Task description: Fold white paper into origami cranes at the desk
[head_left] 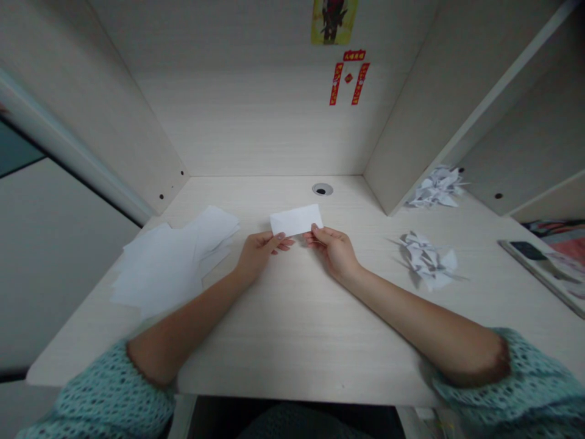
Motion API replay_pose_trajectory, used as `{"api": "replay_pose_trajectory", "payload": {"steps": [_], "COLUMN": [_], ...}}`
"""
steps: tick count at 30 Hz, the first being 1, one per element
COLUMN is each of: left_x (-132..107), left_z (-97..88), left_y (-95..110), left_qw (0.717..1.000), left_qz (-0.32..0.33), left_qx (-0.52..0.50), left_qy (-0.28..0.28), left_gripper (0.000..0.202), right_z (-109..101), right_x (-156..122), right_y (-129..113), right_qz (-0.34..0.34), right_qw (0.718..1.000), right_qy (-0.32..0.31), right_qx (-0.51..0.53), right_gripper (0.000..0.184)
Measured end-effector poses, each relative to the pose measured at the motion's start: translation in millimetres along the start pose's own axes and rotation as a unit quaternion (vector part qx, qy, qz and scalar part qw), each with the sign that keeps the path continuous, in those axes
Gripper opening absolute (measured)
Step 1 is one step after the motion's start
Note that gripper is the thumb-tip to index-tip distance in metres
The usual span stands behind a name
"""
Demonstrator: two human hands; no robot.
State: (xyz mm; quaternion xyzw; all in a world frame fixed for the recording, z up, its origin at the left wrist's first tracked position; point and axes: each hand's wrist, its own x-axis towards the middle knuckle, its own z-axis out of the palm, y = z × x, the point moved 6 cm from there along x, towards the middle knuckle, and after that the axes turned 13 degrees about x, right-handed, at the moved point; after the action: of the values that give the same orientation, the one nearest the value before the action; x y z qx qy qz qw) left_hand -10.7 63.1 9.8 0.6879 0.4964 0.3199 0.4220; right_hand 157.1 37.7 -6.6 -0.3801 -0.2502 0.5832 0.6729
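Observation:
A small white rectangle of paper [296, 220] is held up above the desk, its long side running across my view. My left hand [260, 251] pinches its lower left corner between thumb and fingers. At the lower right corner, my right hand [333, 249] grips it the same way, thumb on top. Whether the paper is folded into layers I cannot tell. Left of my left hand lies a loose spread of white paper sheets [164, 268]. A clump of folded paper pieces [427, 259] rests on the desk to the right of my right hand.
The pale wooden desk [292, 341] has side panels and a back wall bearing red paper decorations [349, 78]. A round cable hole [322, 189] sits near the back. Another paper clump [437, 186] lies by the right divider. A phone [529, 250] is at far right.

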Motion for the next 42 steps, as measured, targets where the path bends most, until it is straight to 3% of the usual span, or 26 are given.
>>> {"api": "replay_pose_trajectory", "payload": {"steps": [8, 14, 20, 24, 28, 34, 39, 42], "left_x": [2, 4, -3, -5, -2, 1, 1, 2], "left_z": [-4.1, -4.8, -3.7, -5.9, -13.5, -19.7, -20.5, -20.8], "left_y": [0, -4, 4, 7, 7, 4, 2, 0], "left_qw": [0.999, 0.999, 0.995, 0.993, 0.994, 0.992, 0.991, 0.990], "left_qz": [0.030, 0.023, 0.045, 0.057, 0.053, 0.023, 0.019, 0.017], "left_qx": [0.013, 0.019, 0.090, 0.089, 0.048, 0.022, 0.018, 0.012], "left_qy": [0.012, 0.022, 0.028, 0.043, 0.087, 0.123, 0.134, 0.140], "left_gripper": [0.043, 0.041, 0.034, 0.034, 0.037, 0.036, 0.035, 0.034], "right_z": [6, 4, 2, 0, 4, 19, 16, 16], "right_x": [-3, -1, -2, -3, -6, -14, -10, -8], "right_y": [-2, -3, -1, -1, -1, 10, 11, 9], "right_qz": [-0.001, -0.018, -0.072, -0.096, -0.082, -0.033, -0.016, -0.024], "right_qw": [0.999, 0.998, 0.997, 0.993, 0.990, 0.972, 0.987, 0.987], "right_qy": [-0.038, -0.023, -0.019, -0.011, -0.032, -0.153, -0.137, -0.134], "right_qx": [0.005, 0.059, -0.020, -0.064, -0.110, -0.177, -0.086, -0.088], "right_gripper": [0.033, 0.039, 0.040, 0.029, 0.026, 0.029, 0.041, 0.036]}}
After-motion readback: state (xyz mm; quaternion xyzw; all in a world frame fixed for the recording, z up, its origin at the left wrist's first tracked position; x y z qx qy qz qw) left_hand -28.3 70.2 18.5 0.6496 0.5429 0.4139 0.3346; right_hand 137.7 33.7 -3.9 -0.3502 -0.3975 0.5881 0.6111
